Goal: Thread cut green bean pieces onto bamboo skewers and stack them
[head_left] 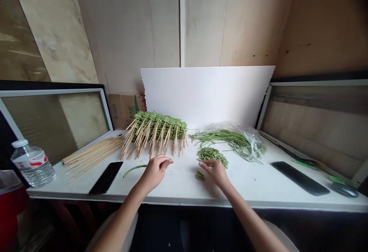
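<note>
My left hand (pixel 157 170) is closed in a pinch above the table, with a small pale-green end of a cut long bean (pixel 171 161) showing at its fingertips. A single uncut long bean (pixel 134 168) lies curved just left of that hand. Beside the heap of short cut bean pieces (pixel 209 154), my right hand (pixel 215 172) is held with fingers curled and thumb close to them; what they hold, if anything, is hidden. Under its thumb rests a small group of bean pieces (pixel 199 175). Behind my left hand are stacked skewers of bean pieces (pixel 162 125), sticks toward me.
Loose bamboo skewers (pixel 96 152) and a black phone (pixel 105 178) lie left, near a water bottle (pixel 33 164). A plastic bag of long beans (pixel 235 139) sits at the back right. A dark flat slab (pixel 300 178) and a mouse (pixel 345 189) are farther right. A white board (pixel 207 97) stands behind.
</note>
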The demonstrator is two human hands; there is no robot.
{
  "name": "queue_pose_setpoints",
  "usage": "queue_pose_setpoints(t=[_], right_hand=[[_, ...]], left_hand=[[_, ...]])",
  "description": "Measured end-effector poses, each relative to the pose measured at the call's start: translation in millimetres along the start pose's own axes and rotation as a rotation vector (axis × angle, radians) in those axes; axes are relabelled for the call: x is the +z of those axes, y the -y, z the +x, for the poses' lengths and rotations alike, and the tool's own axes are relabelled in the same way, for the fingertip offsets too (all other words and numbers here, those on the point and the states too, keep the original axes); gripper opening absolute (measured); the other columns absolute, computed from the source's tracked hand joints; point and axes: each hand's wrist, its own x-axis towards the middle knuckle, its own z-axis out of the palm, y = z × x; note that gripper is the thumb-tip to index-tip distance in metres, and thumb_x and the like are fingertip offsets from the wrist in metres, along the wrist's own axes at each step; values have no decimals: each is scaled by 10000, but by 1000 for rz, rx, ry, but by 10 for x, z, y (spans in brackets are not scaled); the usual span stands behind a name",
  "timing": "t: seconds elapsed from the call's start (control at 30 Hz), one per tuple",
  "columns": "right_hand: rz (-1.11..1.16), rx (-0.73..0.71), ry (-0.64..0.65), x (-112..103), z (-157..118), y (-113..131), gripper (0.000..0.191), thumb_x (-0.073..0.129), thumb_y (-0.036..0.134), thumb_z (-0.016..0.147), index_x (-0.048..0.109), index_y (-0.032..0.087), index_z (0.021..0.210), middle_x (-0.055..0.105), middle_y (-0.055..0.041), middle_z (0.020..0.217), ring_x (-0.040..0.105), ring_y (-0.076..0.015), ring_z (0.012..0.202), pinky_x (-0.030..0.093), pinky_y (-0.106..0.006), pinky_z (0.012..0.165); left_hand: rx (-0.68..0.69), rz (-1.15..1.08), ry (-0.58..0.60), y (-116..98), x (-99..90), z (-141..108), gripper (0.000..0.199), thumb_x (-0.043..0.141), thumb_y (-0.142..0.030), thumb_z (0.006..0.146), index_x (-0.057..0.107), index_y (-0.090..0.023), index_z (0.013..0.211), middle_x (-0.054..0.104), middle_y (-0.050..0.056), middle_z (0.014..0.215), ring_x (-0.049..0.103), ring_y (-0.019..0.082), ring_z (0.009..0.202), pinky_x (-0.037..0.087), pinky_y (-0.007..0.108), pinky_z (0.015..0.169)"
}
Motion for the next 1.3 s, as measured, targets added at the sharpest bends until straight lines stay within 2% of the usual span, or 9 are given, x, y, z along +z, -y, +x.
queue_pose_setpoints(t=[0.17,0.27,0.4,0.5,0.7,0.8,0.93,1.03,1.3], right_hand=[[-119,-74,-17,176,-85,-129,538,610,666,897,733,233,602,712,-91,597,672,-286,736,512,-377,740],[-139,-60,-11,169,-66,-157,618,497,671,964,734,222,612,728,-114,624,682,-285,760,511,-365,744],[-166,25,93,129,-18,-163,709,360,673,1012,782,200,694,777,-125,730,705,-284,746,510,-393,761],[-118,44,119,89,-9,-60,723,357,689,1006,783,187,708,786,-131,764,720,-290,751,521,-411,773],[176,-108,318,156,-192,511,472,603,623,945,817,203,967,800,-103,1004,729,-254,843,517,-334,697],[249,-176,274,267,-322,731,368,756,552,867,808,253,1075,798,-70,960,712,-234,839,480,-299,643],[274,-217,116,316,-387,797,234,705,473,934,821,271,962,793,-61,933,670,-207,798,471,-300,638],[276,-234,54,273,-372,789,208,691,440,951,806,267,961,783,-62,950,643,-196,759,490,-312,642],[172,-543,84,184,-389,908,89,686,275,967,746,277,1032,722,-56,880,563,-230,849,470,-340,681]], left_hand=[[12,37,22,74,74,-10,408,474,-409,1055,800,-176,982,751,95,941,695,218,863,551,330,827],[18,64,44,96,47,-13,398,448,-367,1062,792,-177,998,739,94,992,694,212,894,555,317,829],[14,96,114,59,26,-47,356,426,-245,1046,751,-201,1186,689,92,1097,689,183,914,562,297,856],[35,94,162,32,57,-70,378,428,-176,1028,739,-223,1237,654,79,1096,683,164,943,553,301,924],[145,11,119,-44,191,-84,378,525,-110,977,705,-231,1287,686,80,1098,701,185,967,589,307,878],[201,44,85,-126,234,-102,374,542,-105,980,692,-241,1295,719,82,1079,708,199,979,590,311,862],[218,82,34,-211,232,-110,313,638,-177,973,689,-238,1276,746,68,1060,720,212,964,578,327,869],[177,125,13,-257,207,-102,157,682,-238,964,744,-228,1109,755,52,1010,720,212,904,559,316,815],[224,106,96,-388,209,-146,225,528,-121,1006,738,-198,1028,687,52,935,660,177,826,509,278,765]])
